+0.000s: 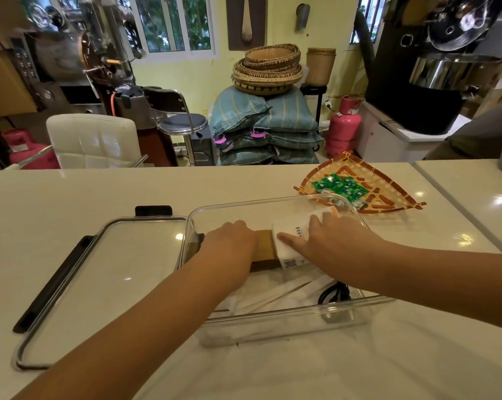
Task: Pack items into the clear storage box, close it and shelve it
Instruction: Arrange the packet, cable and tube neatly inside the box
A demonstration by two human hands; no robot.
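Your right-hand fingers (316, 223) lie spread and nearly straight over the white packet (290, 243), pressing it down rather than wrapping it; the thumb points across its near face. Your left hand (229, 241) arches over the brown box (265, 245), knuckles up. Its fingertips drop behind the box's far edge, so whether they curl round it or merely press is hard to tell from here; it looks like a grip.

Both items sit inside the clear storage box (287, 321), at its middle, touching side by side. You seem to be holding them together so they bed down flat and leave room around them. Nearer you inside the box lie pale wrapped sticks (275, 295), perhaps chopsticks, and a black cord (335, 294) toward its right end.

The lid (99, 284) lies flat just left of the box, its black clasps (53, 287) turned outward, ready for closing later. Beyond the box's far right corner a woven tray (394, 194) holds green sachets (342, 189), likely still to be packed.

Both your forearms reach in over the box's near wall, the left from low left, the right from the right side, wrists angled down.
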